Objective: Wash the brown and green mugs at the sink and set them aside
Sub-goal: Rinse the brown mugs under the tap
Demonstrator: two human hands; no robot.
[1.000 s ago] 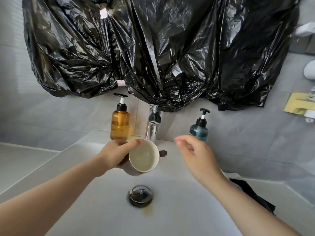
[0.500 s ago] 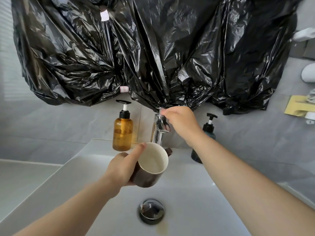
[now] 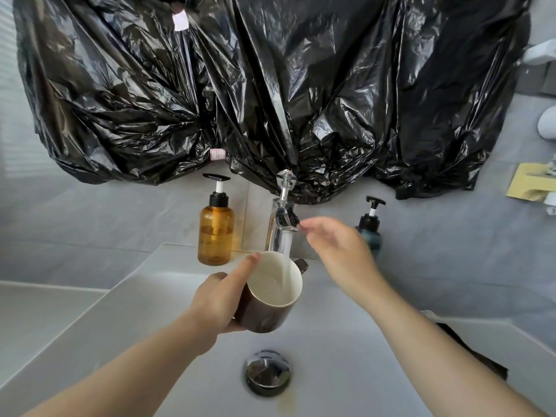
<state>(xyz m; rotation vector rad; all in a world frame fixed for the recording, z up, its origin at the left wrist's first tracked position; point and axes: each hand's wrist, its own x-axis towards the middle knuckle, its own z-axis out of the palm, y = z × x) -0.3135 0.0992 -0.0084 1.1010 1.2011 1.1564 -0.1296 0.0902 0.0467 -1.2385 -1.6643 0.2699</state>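
Hanging black plastic (image 3: 270, 85) backs the white sink (image 3: 144, 314); left fingers (image 3: 246, 267) grip the brown mug (image 3: 264, 319), right fingers (image 3: 314, 229) spread loose.

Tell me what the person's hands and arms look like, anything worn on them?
The left hand and right hand are bare: no gloves or rings visible. The left arm and right arm are uncovered to the frame edge: no sleeves, watch or bracelet.
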